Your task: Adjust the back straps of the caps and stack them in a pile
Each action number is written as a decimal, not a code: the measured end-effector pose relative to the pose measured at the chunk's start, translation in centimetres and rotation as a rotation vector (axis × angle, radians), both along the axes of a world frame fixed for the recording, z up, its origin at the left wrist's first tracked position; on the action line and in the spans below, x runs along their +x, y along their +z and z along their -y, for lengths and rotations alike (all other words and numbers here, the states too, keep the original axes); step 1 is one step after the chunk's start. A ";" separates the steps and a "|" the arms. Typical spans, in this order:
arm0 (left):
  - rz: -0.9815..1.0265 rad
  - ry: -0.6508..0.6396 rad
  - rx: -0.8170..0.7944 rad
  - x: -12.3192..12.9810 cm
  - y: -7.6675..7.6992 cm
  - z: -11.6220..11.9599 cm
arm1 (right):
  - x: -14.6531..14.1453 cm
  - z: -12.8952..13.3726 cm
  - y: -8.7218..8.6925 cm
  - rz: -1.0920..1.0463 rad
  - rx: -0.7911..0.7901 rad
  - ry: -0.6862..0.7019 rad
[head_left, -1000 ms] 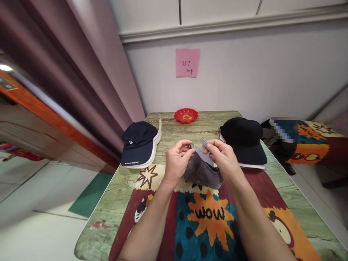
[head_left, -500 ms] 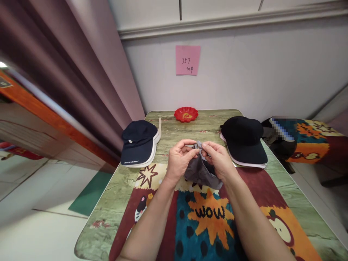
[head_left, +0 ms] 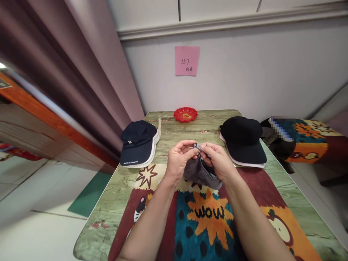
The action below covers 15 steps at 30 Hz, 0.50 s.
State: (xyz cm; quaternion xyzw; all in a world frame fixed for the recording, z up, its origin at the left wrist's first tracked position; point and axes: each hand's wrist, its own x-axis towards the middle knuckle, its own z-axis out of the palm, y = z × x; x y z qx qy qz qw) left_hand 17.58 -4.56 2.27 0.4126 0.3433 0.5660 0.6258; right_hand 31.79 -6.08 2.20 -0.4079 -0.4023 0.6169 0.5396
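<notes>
While both forearms are reaching forward, the left hand (head_left: 178,159) is clamping thumb and fingers on a small metal buckle (head_left: 195,145), and the right hand (head_left: 217,157) is pinching the grey strap (head_left: 199,147) just beside it. A "WOW" mat (head_left: 187,232) is covering part of the wood-grain table (head_left: 95,214); stacked caps, navy (head_left: 137,139) and black (head_left: 244,136) uppermost, are flanking it, and a pink note (head_left: 187,61) is hanging on the wall (head_left: 244,72). Below the hands, over the mat, the dark-grey baseball cap (head_left: 199,174) is showing its opening.
</notes>
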 end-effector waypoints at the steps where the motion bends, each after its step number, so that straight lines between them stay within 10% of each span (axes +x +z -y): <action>1: 0.000 -0.004 -0.007 0.0 0.0 0.0 | 0.0 0.0 0.1 0.008 0.003 0.005; 15: -0.131 -0.125 -0.015 -1.2 -0.5 -0.2 | 1.7 0.4 0.9 0.233 0.098 0.077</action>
